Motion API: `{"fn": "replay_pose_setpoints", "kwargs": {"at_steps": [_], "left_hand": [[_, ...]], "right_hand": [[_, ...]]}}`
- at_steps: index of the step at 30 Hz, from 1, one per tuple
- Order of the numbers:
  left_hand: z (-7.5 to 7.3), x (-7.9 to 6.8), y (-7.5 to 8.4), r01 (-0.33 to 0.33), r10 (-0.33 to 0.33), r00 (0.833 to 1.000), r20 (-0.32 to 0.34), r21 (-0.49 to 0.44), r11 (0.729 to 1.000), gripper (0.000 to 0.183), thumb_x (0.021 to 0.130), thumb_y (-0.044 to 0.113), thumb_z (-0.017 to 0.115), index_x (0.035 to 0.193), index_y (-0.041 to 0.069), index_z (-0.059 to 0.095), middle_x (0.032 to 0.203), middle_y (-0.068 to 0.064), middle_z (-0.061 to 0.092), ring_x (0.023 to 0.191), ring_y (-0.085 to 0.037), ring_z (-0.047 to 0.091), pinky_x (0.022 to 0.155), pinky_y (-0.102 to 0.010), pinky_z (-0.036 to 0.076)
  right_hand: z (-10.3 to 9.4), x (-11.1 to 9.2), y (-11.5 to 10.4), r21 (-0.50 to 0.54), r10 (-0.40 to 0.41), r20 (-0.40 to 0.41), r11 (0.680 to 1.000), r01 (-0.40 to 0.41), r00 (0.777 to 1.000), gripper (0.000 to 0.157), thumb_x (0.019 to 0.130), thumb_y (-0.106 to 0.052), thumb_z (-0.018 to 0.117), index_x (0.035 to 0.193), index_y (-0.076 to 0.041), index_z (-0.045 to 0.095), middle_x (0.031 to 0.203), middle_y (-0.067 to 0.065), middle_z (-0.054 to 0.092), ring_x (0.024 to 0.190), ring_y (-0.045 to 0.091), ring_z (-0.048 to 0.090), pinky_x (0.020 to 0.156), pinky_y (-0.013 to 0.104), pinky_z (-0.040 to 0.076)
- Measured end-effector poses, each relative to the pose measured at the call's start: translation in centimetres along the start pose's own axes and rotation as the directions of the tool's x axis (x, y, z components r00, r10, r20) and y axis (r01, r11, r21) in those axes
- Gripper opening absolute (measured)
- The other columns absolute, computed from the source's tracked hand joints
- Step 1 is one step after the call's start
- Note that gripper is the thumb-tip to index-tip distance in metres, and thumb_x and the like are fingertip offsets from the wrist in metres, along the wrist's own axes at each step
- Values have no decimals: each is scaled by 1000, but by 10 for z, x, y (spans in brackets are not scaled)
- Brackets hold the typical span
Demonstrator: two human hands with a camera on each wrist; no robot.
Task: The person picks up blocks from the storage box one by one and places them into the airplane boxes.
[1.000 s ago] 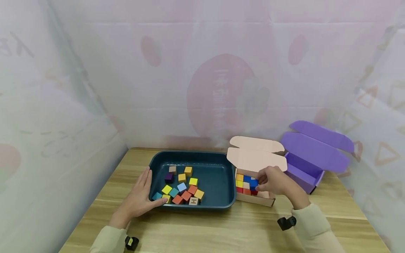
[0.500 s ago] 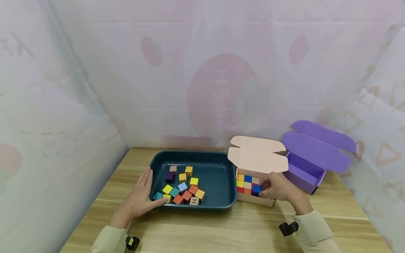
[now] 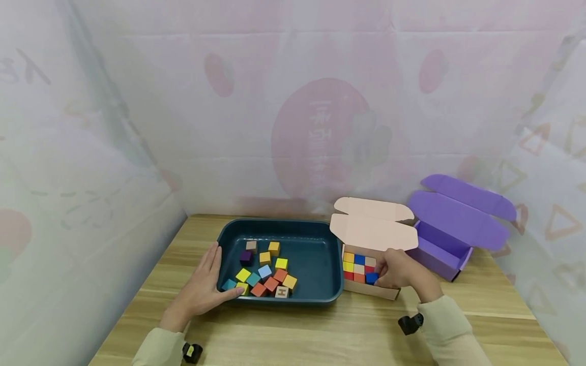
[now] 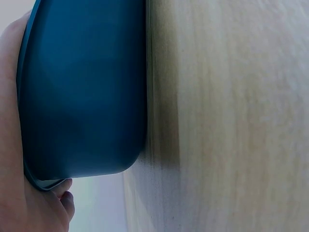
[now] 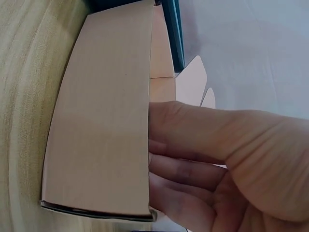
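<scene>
In the head view my left hand (image 3: 201, 285) rests on the left front corner of the dark teal tray (image 3: 316, 301), fingers straight along its side and thumb over the front rim. Loose coloured cubes lie in the tray, among them a purple cube (image 3: 245, 258) and one marked H (image 3: 281, 292). My right hand (image 3: 399, 272) reaches into the open peach cardboard box (image 3: 373, 291), pinching a blue cube (image 3: 371, 278) beside rows of other cubes. From the right wrist, the box wall hides my fingertips and that cube.
An open purple box (image 3: 441, 256) stands behind and right of the peach box, whose raised lid (image 3: 373, 231) leans back. All stand on a wooden table (image 3: 293, 333) with printed cloth (image 3: 320, 127) hung behind and at both sides.
My right hand has brought the blue cube toward the front of the peach box and lowered it beside the red-orange cube. The left hand stays on the tray.
</scene>
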State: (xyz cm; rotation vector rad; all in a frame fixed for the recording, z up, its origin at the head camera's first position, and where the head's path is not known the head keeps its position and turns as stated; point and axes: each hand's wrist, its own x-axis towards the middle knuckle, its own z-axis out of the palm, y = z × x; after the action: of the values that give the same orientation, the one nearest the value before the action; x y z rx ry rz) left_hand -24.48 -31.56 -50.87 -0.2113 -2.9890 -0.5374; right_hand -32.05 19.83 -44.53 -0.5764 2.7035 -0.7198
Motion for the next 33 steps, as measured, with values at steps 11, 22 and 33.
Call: {"fn": "replay_pose_setpoints", "kwargs": {"at_steps": [11, 22, 33], "left_hand": [[3, -1, 0, -4, 4, 1000, -8, -6, 1000, 131, 83, 79, 68, 167, -4, 13, 178, -24, 5, 163, -48, 12, 127, -70, 23], [4, -1, -1, -4, 4, 1000, -12, -10, 1000, 131, 83, 79, 68, 167, -5, 12, 178, -24, 5, 163, -48, 13, 126, -71, 24], [3, 0, -2, -2, 2, 1000, -5, -7, 1000, 131, 83, 79, 68, 167, -5, 12, 178, -24, 5, 163, -48, 13, 127, -70, 24]], "right_hand": [[-1, 8, -8, -78, 147, 46, 987, -143, 988, 22, 75, -8, 92, 80, -9, 71, 74, 1, 68, 62, 16, 62, 63, 32, 56], [4, 8, -5, 8, 144, 25, 990, -144, 989, 19, 74, -2, 89, 84, -6, 73, 78, 4, 70, 63, 17, 61, 57, 29, 53], [13, 7, -1, 54, 148, -58, 988, -145, 987, 22, 77, -6, 93, 79, -6, 71, 79, 3, 66, 73, 19, 58, 63, 30, 51]]}}
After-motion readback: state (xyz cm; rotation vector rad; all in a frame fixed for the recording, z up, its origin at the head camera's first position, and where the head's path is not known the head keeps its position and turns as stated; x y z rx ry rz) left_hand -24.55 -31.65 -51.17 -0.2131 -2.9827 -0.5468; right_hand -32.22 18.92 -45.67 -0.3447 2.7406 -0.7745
